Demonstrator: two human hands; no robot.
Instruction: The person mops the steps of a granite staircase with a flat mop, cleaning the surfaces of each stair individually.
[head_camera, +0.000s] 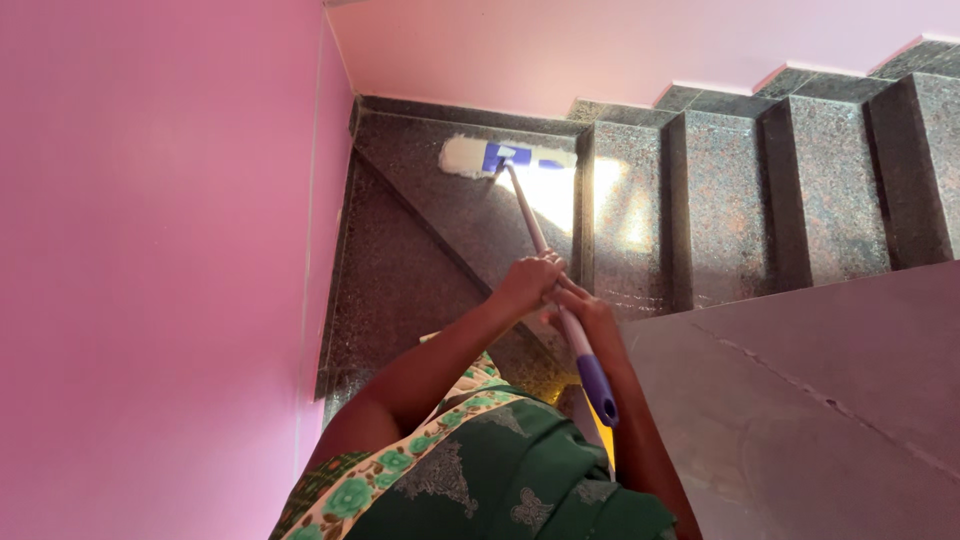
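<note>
Mop (508, 158), a flat one with a pale pad and a blue bracket, lies on the dark speckled stone landing (440, 215) at the corner of a staircase, close to the back wall, beside a bright patch of sunlight.

At the far left stands a pink wall (150, 270), running down to the edge of the landing. A diagonal seam splits the landing into two wedge-shaped treads just right of that wall. The mop's thin handle (530, 222) slants from the pad down toward the person, ending in a blue grip (597, 388) that sticks out below the hands.

The left hand (528, 283) is curled tightly round the handle, higher on the shaft, with its bare forearm reaching up from a green floral garment (470, 475). Just right of it and a little lower, touching it, the right hand (590, 320) is also wrapped closed round the handle, above the blue grip.

Further right, stone steps (800, 190) of the same speckled granite run across the view under a pale pink upper wall (600, 50). At the lower right is a smooth grey slab (820, 410) with a thin crack running across it.
</note>
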